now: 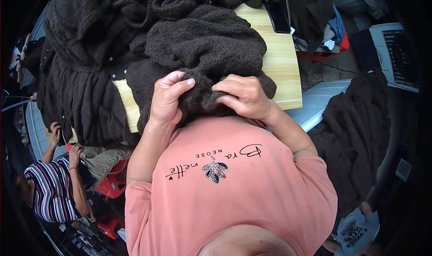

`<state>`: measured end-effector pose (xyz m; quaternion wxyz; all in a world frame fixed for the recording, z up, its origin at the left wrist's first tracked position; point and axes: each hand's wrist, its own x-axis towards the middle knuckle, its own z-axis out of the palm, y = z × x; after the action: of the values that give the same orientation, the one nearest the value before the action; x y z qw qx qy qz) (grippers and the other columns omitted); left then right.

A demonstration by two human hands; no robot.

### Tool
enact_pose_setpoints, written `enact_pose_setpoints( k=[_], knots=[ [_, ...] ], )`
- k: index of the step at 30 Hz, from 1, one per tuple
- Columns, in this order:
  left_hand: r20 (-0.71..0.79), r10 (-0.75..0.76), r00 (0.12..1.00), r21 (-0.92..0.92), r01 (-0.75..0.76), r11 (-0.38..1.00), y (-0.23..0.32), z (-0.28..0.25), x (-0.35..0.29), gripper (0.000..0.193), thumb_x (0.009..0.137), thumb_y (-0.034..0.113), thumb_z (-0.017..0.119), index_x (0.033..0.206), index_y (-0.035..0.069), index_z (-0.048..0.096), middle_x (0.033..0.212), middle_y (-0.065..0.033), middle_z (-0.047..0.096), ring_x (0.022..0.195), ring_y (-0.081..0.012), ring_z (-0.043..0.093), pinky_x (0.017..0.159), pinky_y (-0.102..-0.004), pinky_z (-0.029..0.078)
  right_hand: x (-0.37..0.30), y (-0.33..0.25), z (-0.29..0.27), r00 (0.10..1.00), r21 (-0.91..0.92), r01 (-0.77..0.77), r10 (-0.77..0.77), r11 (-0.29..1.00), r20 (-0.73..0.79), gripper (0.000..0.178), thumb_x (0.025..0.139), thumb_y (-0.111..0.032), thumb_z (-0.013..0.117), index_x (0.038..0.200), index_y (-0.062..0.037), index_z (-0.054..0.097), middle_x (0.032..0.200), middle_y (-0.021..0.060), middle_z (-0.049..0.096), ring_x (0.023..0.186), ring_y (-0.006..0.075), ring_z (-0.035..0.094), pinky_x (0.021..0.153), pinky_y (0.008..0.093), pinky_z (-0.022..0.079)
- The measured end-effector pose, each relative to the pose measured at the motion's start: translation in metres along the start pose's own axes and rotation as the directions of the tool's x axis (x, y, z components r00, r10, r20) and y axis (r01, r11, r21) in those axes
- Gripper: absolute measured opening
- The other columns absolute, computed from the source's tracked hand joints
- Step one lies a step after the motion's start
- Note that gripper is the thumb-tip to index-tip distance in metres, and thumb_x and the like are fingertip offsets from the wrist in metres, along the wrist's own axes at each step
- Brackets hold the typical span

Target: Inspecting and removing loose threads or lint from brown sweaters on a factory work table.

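A dark brown, fuzzy knit garment (204, 44) lies bunched on the light wooden table (281, 71), its near edge drawn up close to my body. My left hand (168, 96) grips a fold of it, the thumb pressed on top and the fingers tucked around the knit. Just to the right, my right hand (243, 94) pinches another bit of the same fabric between thumb and fingers. A short stretch of knit runs between the two hands. Whether anything small sits in the right fingertips is hidden.
More dark knit garments (85, 89) with small buttons heap over the table's left side. At the back right lie a black phone (278, 15) and a red container (330, 49) of cloth. Dark garments (355, 139) hang at right. A co-worker in a striped shirt (56, 188) sits at left.
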<state>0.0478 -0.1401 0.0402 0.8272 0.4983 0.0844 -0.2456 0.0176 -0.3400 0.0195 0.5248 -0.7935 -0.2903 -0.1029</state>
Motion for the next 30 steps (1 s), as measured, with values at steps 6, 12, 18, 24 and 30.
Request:
enact_pose_setpoints(
  k=[6,12,18,24,30],
  knots=[
    [-0.031,-0.021,0.999,-0.121,0.017,0.993,0.005,-0.007,-0.001,0.009,0.079,-0.002,0.055,0.086,-0.002,0.061,0.083,-0.0086,0.064,0.073,-0.0132,0.061,0.07,-0.0251,0.05,-0.012,0.015,0.006,0.988,-0.24,-0.076,0.041,0.968,-0.146,0.032,0.059,0.009,0.054,0.09,0.0031,0.059,0.077,0.015,0.061,0.065,0.0271,0.06,0.057,0.0324,0.049],
    [-0.036,-0.005,0.999,-0.115,0.001,0.993,0.007,-0.004,0.01,0.01,0.079,-0.002,0.055,0.086,-0.002,0.062,0.085,-0.0104,0.065,0.074,-0.015,0.062,0.072,-0.0257,0.05,0.007,0.008,-0.007,0.961,-0.191,0.162,-0.199,0.968,-0.191,0.043,0.058,0.016,0.049,0.1,0.0068,0.053,0.086,0.0173,0.063,0.069,0.0303,0.063,0.062,0.0345,0.052],
    [0.07,0.033,0.997,0.17,-0.044,0.985,-0.001,0.0,0.005,0.005,0.073,-0.002,0.061,0.077,0.0,0.062,0.074,-0.0028,0.062,0.067,-0.0077,0.055,0.062,-0.0218,0.045,0.023,-0.012,-0.002,0.905,-0.192,0.422,-0.423,0.886,0.035,0.02,0.063,0.005,0.057,0.083,0.0029,0.057,0.078,0.0132,0.062,0.053,0.0218,0.056,0.046,0.0303,0.045],
    [0.117,-0.083,0.99,0.143,0.066,0.987,-0.016,-0.001,-0.001,0.006,0.077,0.0,0.058,0.074,0.003,0.062,0.071,0.0001,0.061,0.064,-0.005,0.054,0.058,-0.0192,0.042,0.016,-0.006,0.019,0.905,-0.255,0.393,-0.421,0.883,-0.061,0.019,0.063,0.0,0.061,0.082,0.0007,0.06,0.073,0.0081,0.058,0.053,0.0181,0.054,0.045,0.0286,0.041],
    [0.189,-0.069,0.98,0.052,0.06,0.997,-0.019,-0.008,-0.001,0.009,0.081,0.001,0.056,0.074,0.002,0.062,0.072,0.0011,0.06,0.065,-0.0045,0.052,0.059,-0.0189,0.042,0.013,-0.002,0.021,0.907,-0.338,0.38,-0.419,0.861,-0.047,0.019,0.063,0.0,0.06,0.082,0.0007,0.059,0.074,0.0085,0.058,0.054,0.0187,0.054,0.046,0.0283,0.042]
  ],
)
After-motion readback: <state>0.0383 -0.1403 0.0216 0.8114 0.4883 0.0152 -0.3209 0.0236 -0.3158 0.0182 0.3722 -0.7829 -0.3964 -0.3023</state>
